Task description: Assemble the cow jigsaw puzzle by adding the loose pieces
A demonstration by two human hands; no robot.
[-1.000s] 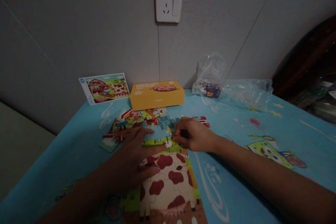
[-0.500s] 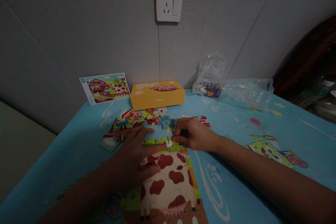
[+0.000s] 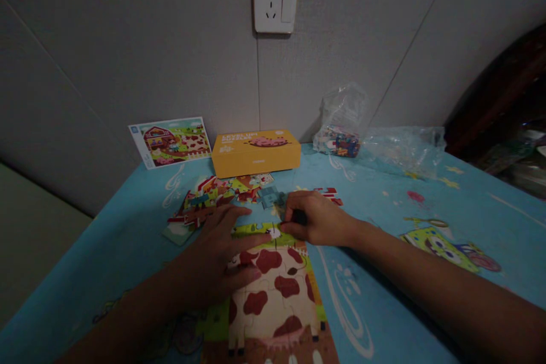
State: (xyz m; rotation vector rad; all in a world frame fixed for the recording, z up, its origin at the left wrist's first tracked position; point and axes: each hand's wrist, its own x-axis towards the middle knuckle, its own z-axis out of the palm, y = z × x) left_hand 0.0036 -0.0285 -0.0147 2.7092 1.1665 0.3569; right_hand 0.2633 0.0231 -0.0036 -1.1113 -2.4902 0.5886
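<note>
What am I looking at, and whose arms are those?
This picture comes from a camera worn on a person's head, looking forward and down, so those arms are the person's own. There is no machine here. The left hand lies flat on a cow jigsaw puzzle. The right hand is at a bluish puzzle piece, but it's too dark to tell whether it's holding it. Loose pieces lie on a blue table cover, near a yellow box, a farm picture card and a clear plastic bag.
</note>
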